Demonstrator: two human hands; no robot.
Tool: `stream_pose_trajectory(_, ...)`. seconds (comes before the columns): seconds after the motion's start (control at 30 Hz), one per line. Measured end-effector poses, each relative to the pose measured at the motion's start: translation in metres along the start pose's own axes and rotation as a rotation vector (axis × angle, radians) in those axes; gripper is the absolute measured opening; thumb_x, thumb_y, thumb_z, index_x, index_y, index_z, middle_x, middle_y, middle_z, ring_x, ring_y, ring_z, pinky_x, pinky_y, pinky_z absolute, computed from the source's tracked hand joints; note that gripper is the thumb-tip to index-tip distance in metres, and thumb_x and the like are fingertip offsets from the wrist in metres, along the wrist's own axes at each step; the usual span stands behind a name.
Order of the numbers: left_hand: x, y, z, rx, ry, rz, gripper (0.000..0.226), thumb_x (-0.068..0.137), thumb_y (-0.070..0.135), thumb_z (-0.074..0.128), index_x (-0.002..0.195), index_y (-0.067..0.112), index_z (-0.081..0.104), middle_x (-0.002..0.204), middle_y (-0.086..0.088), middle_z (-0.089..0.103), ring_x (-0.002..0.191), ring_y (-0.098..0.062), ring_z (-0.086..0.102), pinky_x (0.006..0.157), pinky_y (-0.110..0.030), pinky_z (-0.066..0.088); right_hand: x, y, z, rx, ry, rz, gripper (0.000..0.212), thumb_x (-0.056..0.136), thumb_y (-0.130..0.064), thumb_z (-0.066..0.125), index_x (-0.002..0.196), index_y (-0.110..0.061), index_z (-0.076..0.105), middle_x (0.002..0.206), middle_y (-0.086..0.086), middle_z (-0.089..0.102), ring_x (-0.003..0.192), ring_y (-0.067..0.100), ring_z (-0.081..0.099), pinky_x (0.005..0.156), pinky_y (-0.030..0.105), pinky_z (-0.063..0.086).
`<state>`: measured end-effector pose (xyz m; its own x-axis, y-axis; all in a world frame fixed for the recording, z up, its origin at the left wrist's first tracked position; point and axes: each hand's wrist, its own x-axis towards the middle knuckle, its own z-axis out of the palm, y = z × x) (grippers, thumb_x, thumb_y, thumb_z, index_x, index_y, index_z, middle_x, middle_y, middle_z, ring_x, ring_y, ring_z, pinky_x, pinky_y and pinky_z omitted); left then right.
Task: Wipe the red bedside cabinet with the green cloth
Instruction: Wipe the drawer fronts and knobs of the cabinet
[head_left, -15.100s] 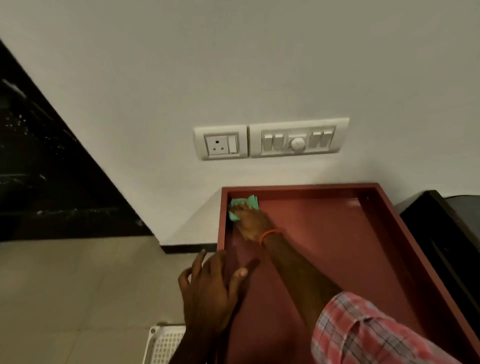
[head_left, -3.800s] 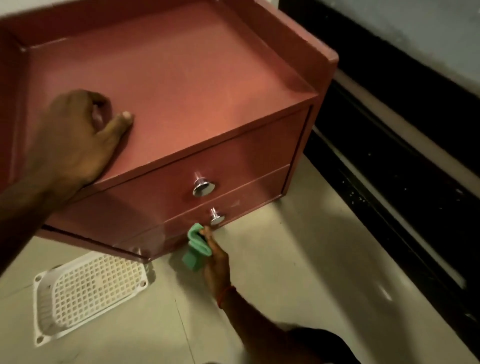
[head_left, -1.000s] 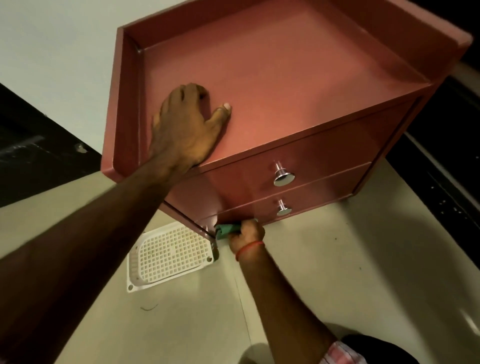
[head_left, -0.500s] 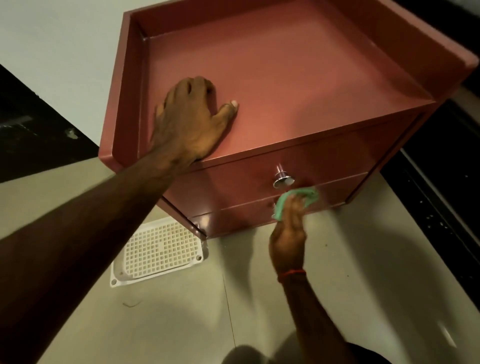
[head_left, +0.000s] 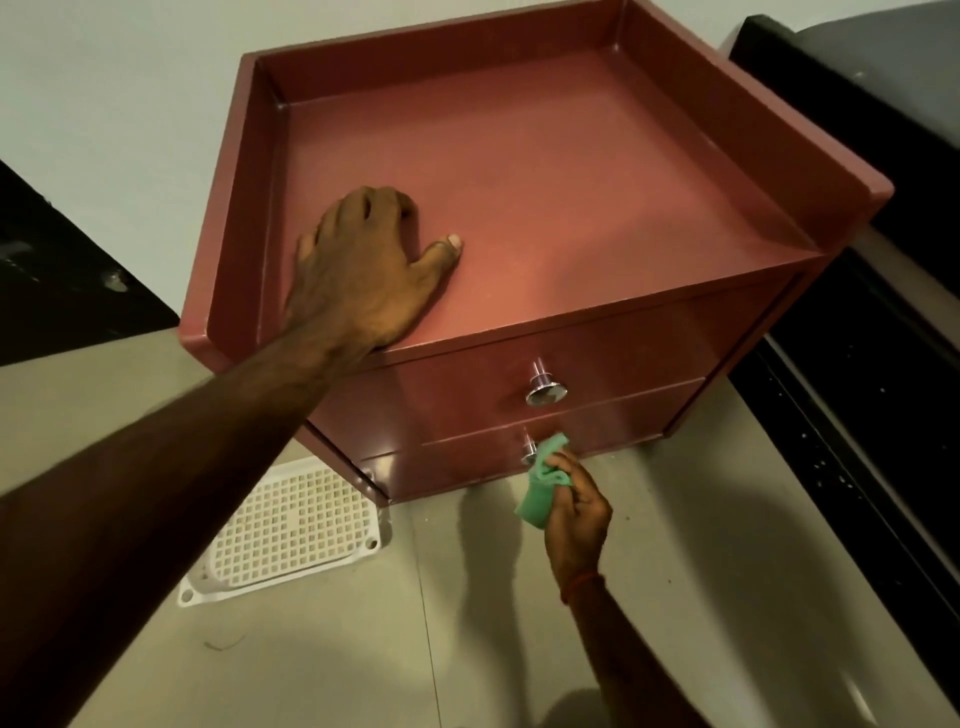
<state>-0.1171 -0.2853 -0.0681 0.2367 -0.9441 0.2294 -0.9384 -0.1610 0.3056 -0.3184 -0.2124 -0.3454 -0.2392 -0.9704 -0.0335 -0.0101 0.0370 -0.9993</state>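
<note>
The red bedside cabinet (head_left: 545, 171) stands against the wall, with a raised rim on three sides of its top and two drawers with round metal knobs in front. My left hand (head_left: 363, 270) lies palm down on the top near the front left, fingers curled a little. My right hand (head_left: 574, 509) is down by the floor, gripping the bunched green cloth (head_left: 540, 483). The cloth's upper end touches the lower drawer front, right beside the lower knob (head_left: 529, 452). The upper knob (head_left: 545, 389) is uncovered.
A white perforated plastic tray (head_left: 291, 530) lies on the tiled floor at the cabinet's front left corner. A dark bed frame (head_left: 872, 374) runs along the right side. A black skirting area (head_left: 62, 270) sits at the left against the wall.
A second ago my right hand held the cloth at the cabinet's lower left corner; it swept right across the lower drawer and now sits just below the lower knob. My left hand stayed put.
</note>
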Motion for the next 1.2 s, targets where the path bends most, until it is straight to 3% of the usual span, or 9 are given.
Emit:
stream_pose_trajectory(0.13,0.0,-0.001,0.002,0.002,-0.003,-0.001,0.063,0.097,0.066,0.048,0.142,0.022,0.05,0.144,-0.004,0.052,0.135,-0.028,0.048,0.114,-0.052,0.034,-0.003,0.003,0.015,0.649,0.357,0.664,0.036,0.078,0.011,0.054,0.106,-0.004,0.071,0.1,0.018,0.067,0.089,0.035,0.064,0.056,0.029,0.055)
stream_pose_trajectory(0.37,-0.001,0.002,-0.002,0.003,0.004,-0.001,0.063,0.097,0.065,0.049,0.142,0.021,0.05,0.143,-0.005,0.052,0.135,-0.029,0.048,0.113,-0.052,0.035,0.066,-0.136,-0.008,0.724,0.384,0.517,0.036,0.086,0.016,0.037,0.075,-0.011,0.057,0.059,-0.001,0.065,0.041,0.006,0.059,0.042,0.021,0.05)
stream_pose_trajectory(0.47,-0.001,0.001,0.0,0.014,0.003,-0.002,0.064,0.096,0.066,0.047,0.142,0.021,0.05,0.143,-0.004,0.052,0.135,-0.029,0.048,0.112,-0.051,0.035,0.054,-0.197,-0.008,0.518,0.395,0.141,0.038,0.09,0.013,0.043,0.107,-0.008,0.069,0.089,-0.009,0.074,0.077,0.0,0.068,0.075,0.022,0.055)
stream_pose_trajectory(0.6,0.0,0.001,-0.002,0.019,0.006,-0.011,0.062,0.095,0.068,0.048,0.139,0.023,0.052,0.141,-0.003,0.053,0.135,-0.029,0.048,0.11,-0.051,0.037,-0.005,-0.218,0.019,0.052,0.166,-0.335,0.059,0.089,0.002,0.047,0.145,-0.016,0.041,0.15,0.001,0.046,0.139,0.01,0.042,0.113,0.026,0.037)
stream_pose_trajectory(0.7,-0.002,0.0,-0.003,0.007,0.023,0.004,0.057,0.094,0.067,0.05,0.131,0.025,0.054,0.136,-0.003,0.055,0.133,-0.03,0.049,0.107,-0.05,0.04,-0.031,-0.231,0.01,-0.007,0.002,-0.589,0.051,0.089,0.008,0.049,0.136,-0.01,0.056,0.143,0.007,0.054,0.134,0.022,0.051,0.106,0.045,0.047)
stream_pose_trajectory(0.87,-0.006,0.001,-0.005,-0.028,0.012,0.019,0.05,0.094,0.066,0.053,0.129,0.03,0.059,0.137,0.005,0.059,0.132,-0.023,0.049,0.108,-0.044,0.036,-0.004,-0.304,-0.036,-0.134,0.161,-0.884,0.036,0.093,-0.006,0.047,0.125,-0.016,0.061,0.127,-0.032,0.056,0.113,-0.01,0.058,0.093,0.009,0.043)
stream_pose_trajectory(0.97,-0.006,0.0,-0.007,-0.069,0.051,0.045,0.042,0.093,0.064,0.056,0.115,0.03,0.067,0.122,0.008,0.067,0.12,-0.02,0.058,0.1,-0.041,0.039,0.048,-0.326,-0.042,-0.182,0.322,-1.015,0.031,0.1,0.0,0.047,0.129,-0.005,0.057,0.131,0.003,0.061,0.12,0.024,0.061,0.102,0.034,0.048)
stream_pose_trajectory(1.1,-0.008,-0.001,-0.009,-0.125,0.116,0.071,0.04,0.092,0.063,0.053,0.09,0.027,0.071,0.093,0.012,0.071,0.095,-0.017,0.064,0.085,-0.037,0.042,0.095,-0.3,-0.021,-0.878,-0.12,-0.673,0.043,0.093,-0.01,0.043,0.131,-0.024,0.058,0.133,0.009,0.061,0.124,0.037,0.055,0.105,0.054,0.042)
stream_pose_trajectory(1.2,-0.008,0.0,-0.009,-0.238,0.148,0.065,0.048,0.098,0.061,0.04,0.082,0.023,0.065,0.078,0.01,0.065,0.082,-0.021,0.063,0.077,-0.038,0.042,0.068,-0.287,0.028,-1.191,-0.437,-0.762,0.055,0.086,-0.027,0.023,0.128,-0.028,0.06,0.133,0.008,0.062,0.124,0.04,0.054,0.103,0.053,0.042)
